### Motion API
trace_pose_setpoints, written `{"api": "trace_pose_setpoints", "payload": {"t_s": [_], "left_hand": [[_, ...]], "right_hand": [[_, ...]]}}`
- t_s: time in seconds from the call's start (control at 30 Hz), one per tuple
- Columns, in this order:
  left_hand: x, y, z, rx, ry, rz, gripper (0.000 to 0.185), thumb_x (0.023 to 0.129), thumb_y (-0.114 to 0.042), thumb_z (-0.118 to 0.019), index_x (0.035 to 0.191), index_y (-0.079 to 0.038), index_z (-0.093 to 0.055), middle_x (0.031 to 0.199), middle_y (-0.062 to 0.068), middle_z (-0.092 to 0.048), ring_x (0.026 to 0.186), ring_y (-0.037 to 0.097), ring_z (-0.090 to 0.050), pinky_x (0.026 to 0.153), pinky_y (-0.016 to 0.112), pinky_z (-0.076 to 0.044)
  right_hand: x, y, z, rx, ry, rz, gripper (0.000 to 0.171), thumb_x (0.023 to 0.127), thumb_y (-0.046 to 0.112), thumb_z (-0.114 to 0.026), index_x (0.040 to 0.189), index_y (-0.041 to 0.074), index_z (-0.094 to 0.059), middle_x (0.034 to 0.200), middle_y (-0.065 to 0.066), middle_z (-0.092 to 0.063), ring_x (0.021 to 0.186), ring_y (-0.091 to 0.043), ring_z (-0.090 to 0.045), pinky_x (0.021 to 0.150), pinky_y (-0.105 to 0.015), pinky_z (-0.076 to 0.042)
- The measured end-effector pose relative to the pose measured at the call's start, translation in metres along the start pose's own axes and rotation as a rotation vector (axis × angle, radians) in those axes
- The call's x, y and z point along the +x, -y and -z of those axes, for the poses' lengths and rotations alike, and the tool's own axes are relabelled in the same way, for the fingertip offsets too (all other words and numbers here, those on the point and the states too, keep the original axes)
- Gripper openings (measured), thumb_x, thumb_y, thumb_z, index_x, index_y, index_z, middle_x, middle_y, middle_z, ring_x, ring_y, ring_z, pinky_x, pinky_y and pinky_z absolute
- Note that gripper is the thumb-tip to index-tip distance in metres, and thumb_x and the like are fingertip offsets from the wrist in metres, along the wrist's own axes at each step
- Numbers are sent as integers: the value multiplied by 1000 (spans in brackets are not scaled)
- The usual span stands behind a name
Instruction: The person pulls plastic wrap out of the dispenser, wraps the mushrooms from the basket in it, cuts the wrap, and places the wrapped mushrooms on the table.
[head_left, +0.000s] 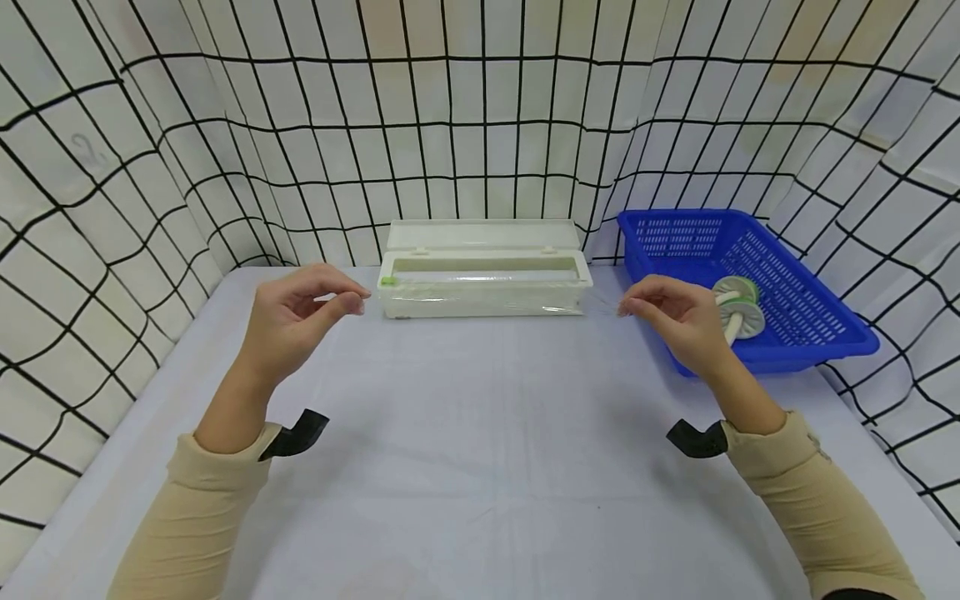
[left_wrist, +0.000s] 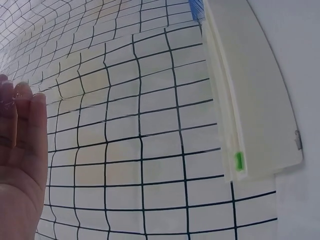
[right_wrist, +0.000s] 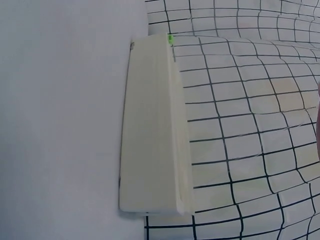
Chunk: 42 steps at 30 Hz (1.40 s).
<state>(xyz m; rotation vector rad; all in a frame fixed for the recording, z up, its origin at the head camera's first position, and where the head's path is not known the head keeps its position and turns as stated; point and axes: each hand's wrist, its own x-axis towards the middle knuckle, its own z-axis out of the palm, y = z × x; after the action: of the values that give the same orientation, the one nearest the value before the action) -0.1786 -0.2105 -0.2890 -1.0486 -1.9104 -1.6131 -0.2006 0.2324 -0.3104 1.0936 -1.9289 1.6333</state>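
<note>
A long white cling film dispenser (head_left: 483, 236) lies at the back middle of the table, its lid raised and a roll seen through the slot. Clear cling film (head_left: 602, 303), hard to make out, stretches across in front of it, between the hands. My left hand (head_left: 300, 315), off the dispenser's left end, pinches one side of the film between thumb and fingers. On the right, my right hand (head_left: 675, 321) pinches the other side, near a blue basket. Both hands are above the table. The left wrist view shows the dispenser's plain front (left_wrist: 255, 85); so does the right wrist view.
The blue plastic basket (head_left: 817, 354) stands at the back right, holding a white and green wheeled object (head_left: 741, 312) partly hidden by the right hand. Black wire mesh (head_left: 483, 125) encloses the back and sides. A white cloth (head_left: 480, 433) covers the table.
</note>
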Motion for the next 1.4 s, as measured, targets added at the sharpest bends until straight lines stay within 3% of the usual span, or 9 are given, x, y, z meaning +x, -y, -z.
{"api": "trace_pose_setpoints", "payload": {"t_s": [0.2,0.47,0.63,0.83,1.0,1.2,1.4], "left_hand": [[-4,1,5,-120,126,136,24,87,27,-57,94,10,-72,88,11,-70,78,17,-65,78,25,-58],[-11,11,16,-85,338,340,23,95,14,-60,99,-3,-75,89,8,-69,79,17,-67,78,31,-60],[-15,20,17,-117,422,511,22,99,5,-61,99,-10,-77,91,6,-70,80,19,-69,81,36,-61],[-21,34,13,-172,489,645,18,99,0,-62,98,-10,-77,91,14,-69,81,19,-67,82,40,-61],[-26,40,9,-194,511,718,14,100,-2,-63,100,-5,-76,93,13,-68,84,17,-66,82,38,-61],[-32,44,8,-135,572,796,21,101,-9,-64,108,10,-70,92,12,-68,85,24,-68,85,39,-60],[-39,53,9,-70,636,880,30,101,-12,-65,114,15,-67,98,22,-70,88,27,-70,86,38,-59]], "right_hand": [[-6,-1,6,39,153,-98,19,89,-25,-56,95,-12,-68,90,-1,-73,84,-11,-68,77,-20,-56],[-8,-3,12,33,348,-222,15,94,-18,-57,97,-9,-68,91,-1,-72,85,-11,-69,80,-22,-58],[-8,-8,15,9,517,-290,14,96,-12,-59,99,-3,-70,92,-4,-72,86,-15,-69,82,-25,-58],[-12,-20,14,20,714,-385,12,99,-5,-58,100,-2,-70,94,-8,-73,89,-20,-69,84,-32,-59],[-17,-28,14,28,775,-473,11,100,-2,-60,101,-1,-71,97,-8,-73,92,-22,-68,87,-31,-57],[-26,-36,11,84,815,-489,9,98,-1,-65,100,-5,-73,103,-26,-66,98,-19,-64,88,-29,-57],[-35,-45,6,61,829,-533,11,96,1,-69,99,-7,-75,101,-13,-67,98,-18,-60,88,-27,-55]]}}
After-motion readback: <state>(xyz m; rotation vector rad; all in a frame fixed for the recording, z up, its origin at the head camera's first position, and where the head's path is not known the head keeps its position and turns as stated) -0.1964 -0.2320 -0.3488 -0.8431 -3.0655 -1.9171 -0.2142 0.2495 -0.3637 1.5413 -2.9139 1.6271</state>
